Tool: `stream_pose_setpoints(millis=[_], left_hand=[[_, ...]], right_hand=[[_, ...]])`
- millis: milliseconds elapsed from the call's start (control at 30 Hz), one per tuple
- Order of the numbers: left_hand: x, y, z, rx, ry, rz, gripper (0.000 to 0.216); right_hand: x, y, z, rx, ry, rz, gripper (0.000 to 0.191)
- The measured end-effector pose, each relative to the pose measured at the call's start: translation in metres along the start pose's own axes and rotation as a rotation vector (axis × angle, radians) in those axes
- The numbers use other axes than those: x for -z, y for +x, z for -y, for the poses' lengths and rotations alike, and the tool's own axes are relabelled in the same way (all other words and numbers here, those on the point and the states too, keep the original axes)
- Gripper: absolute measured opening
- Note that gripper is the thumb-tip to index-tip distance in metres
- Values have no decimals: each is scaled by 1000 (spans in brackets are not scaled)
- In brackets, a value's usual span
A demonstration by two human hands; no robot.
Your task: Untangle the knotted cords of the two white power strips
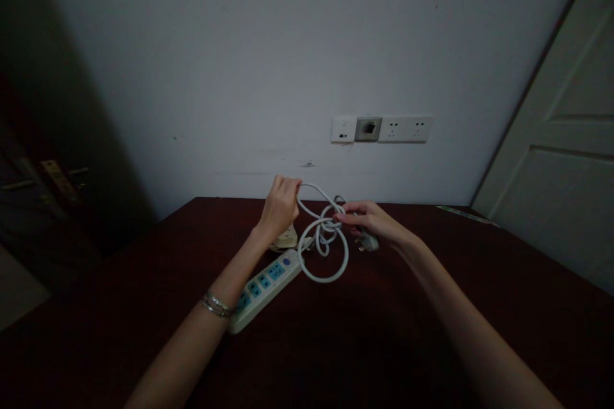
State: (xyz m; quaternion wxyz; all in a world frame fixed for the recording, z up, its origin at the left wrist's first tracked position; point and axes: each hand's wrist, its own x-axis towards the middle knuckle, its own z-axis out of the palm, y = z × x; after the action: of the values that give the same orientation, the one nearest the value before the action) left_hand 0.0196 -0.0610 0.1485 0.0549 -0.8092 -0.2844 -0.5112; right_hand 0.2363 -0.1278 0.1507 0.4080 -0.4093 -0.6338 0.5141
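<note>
A white power cord (pixel 324 280) hangs in tangled loops between my two hands. My left hand (pixel 282 201) pinches one loop at its upper left. With bent fingers, my right hand (pixel 371 220) grips the knotted part of the cord. Just under the right hand dangles the cord's plug (pixel 368 242), prongs pointing down and left. The white power strip (pixel 268 286) with blue sockets lies slantwise on the table, partly behind my left forearm. Beyond it, near my left wrist, is a pale object (pixel 286 238), partly hidden, whose kind I cannot make out.
The dark red table (pixel 364 332) reaches back to a pale wall (pixel 230 77). Wall sockets (pixel 405 129) and a switch plate (pixel 368 129) sit above its back edge. A white door (pixel 566 134) stands at the right, and a thin flat strip (pixel 467 215) lies near the back right corner.
</note>
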Motion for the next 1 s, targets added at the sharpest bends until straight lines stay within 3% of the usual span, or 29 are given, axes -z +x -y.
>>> stream_pose_setpoints(millis=[100,233,300,367,467,567,733,1000], left_hand=[[-7,1,-8,265,-395,-36,14],[-17,3,-23,730,-1244,8,19],[-20,1,-28,839,-1529,82,20],[-23,-2,-31,878,-1621,128,21],[-29,-6,-33,828,-1531,132,17],[-32,-6,-29,683,-1330,133,17],[-18,1,-10,299,-737,129,20],[2,3,5,-71,39,174,29]], right_hand=[[0,-1,1,-1,29,-3,31],[3,-1,-2,19,125,-3,31],[5,1,-4,43,173,-11,30],[6,2,-7,58,231,-17,29],[7,5,-11,65,290,-23,29],[8,6,-13,65,299,1,27],[10,7,-17,34,252,40,23],[4,7,-13,13,159,63,26]])
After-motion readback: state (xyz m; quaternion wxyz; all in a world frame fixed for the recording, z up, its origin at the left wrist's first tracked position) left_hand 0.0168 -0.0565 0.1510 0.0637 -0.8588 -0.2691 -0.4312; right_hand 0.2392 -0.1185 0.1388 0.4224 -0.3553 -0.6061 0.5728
